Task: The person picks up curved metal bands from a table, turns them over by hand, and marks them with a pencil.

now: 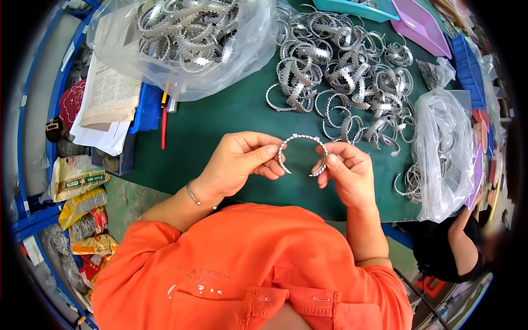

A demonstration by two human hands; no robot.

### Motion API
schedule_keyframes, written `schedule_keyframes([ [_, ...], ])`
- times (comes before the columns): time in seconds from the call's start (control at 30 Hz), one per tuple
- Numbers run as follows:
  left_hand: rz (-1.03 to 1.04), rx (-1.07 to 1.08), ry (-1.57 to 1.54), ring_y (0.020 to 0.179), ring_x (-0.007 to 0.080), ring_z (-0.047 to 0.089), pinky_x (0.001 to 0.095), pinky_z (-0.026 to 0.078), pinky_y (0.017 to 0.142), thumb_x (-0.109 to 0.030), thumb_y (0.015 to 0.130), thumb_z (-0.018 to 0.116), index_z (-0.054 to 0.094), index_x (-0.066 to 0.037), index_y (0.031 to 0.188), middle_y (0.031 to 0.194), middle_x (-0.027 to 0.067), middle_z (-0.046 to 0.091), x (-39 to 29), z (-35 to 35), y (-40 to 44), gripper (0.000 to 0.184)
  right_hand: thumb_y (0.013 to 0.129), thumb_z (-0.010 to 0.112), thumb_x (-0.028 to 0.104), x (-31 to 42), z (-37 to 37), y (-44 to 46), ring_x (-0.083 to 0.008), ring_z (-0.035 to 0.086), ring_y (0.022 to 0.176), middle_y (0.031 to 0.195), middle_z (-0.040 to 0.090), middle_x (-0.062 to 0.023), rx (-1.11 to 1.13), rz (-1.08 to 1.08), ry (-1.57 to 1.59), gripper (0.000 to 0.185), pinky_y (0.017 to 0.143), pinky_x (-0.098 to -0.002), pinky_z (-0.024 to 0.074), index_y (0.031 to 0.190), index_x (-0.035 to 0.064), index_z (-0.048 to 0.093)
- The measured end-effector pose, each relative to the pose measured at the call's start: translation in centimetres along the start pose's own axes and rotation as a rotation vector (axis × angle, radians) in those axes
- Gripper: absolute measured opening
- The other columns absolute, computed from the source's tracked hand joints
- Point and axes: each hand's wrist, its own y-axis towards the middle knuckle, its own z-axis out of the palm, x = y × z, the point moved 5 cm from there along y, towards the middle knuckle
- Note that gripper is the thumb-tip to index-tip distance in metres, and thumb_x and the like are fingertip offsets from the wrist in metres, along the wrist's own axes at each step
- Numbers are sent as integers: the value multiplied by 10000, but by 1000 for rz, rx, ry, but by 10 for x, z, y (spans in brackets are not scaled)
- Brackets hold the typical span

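Head view shows both hands pinching a toothed, open metal band (295, 136) just above the near part of the worktop (192, 124), its gap facing the orange shirt (264, 242). The left hand (242, 157) grips one side between thumb and fingers, and the right hand (347, 168) grips the other. Faded lettering runs across the shirt's chest, too worn to read. Dense printed columns cover a newspaper sheet (114, 91) lying over white papers (104, 135) at the left, the characters too small to make out. Packaging bags (80, 177) on the blue rack (41, 220) carry green, yellow and red printing, also illegible. The worktop is plain dark green. On it, a large clear plastic bag (236, 66) full of similar bands stands beside a loose, tangled pile (352, 71); a turquoise tray (357, 7) and a purple tray (421, 27) sit beyond. At the right, a second clear bag (445, 154) lies near a small cluster of bands (412, 181). A red pen (164, 129) lies near the blue bin (146, 107). Worn green floor (129, 201) shows at the left, and a co-worker's arm (463, 242) at the far right.
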Motion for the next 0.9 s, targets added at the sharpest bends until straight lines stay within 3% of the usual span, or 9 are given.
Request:
schedule_keyframes([
  [0.23,-42,80,-110,694,131,619,237,524,632,-69,886,528,592,42,981,841,96,630,3,0,1,160,860,565,53,-1,5,0,-104,574,612,805,633,-108,-1,16,-4,173,540,-223,481,1007,-37,570],
  [0.3,-29,143,-122,686,119,609,231,516,636,-55,868,553,597,34,952,837,102,635,4,2,0,130,837,586,24,9,8,0,-91,549,682,861,607,-73,-228,-226,-211,168,583,-210,454,1000,-15,574],
  [0.33,-29,144,-122,686,119,609,231,516,636,-55,868,553,597,34,952,837,102,635,4,4,-1,130,817,603,12,12,7,-2,-91,526,725,875,578,-56,-250,-423,-485,149,607,-209,430,965,-3,584],
  [0.4,-3,78,72,696,121,611,234,519,646,-47,851,576,593,36,930,835,107,639,2,8,-1,116,820,600,23,15,18,-4,-104,530,704,845,578,-71,-137,-531,-581,110,601,-212,430,926,-6,593],
  [0.47,6,75,85,704,125,613,238,521,652,-47,846,584,597,45,940,839,112,637,4,12,-1,132,833,596,41,7,32,-3,-118,552,702,823,586,-71,37,-330,-483,101,621,-222,450,915,-17,587],
  [0.53,57,104,134,730,145,619,240,513,647,-22,853,560,598,49,946,930,139,617,4,18,-2,123,850,583,52,-8,34,-3,-106,559,706,812,602,-63,3,-167,-296,120,639,-219,461,938,-29,571],
  [0.7,306,-22,439,596,71,506,191,420,525,9,845,562,608,45,927,816,49,563,-13,8,-5,101,920,489,147,-14,20,1,-104,529,644,798,592,-90,-22,6,110,160,574,-241,469,929,-7,531],
  [0.87,291,-78,356,697,41,547,184,458,593,-30,834,594,548,9,1084,971,46,534,-7,1,-1,257,924,476,165,-19,20,2,-123,503,615,777,566,-98,5,29,373,154,576,-276,489,932,16,514],
  [0.9,193,-62,329,701,65,550,192,457,599,-33,839,585,497,1,1145,989,60,547,-5,4,0,320,924,478,170,-19,21,2,-128,503,617,778,562,-98,-2,32,440,155,578,-282,490,927,19,512],
])
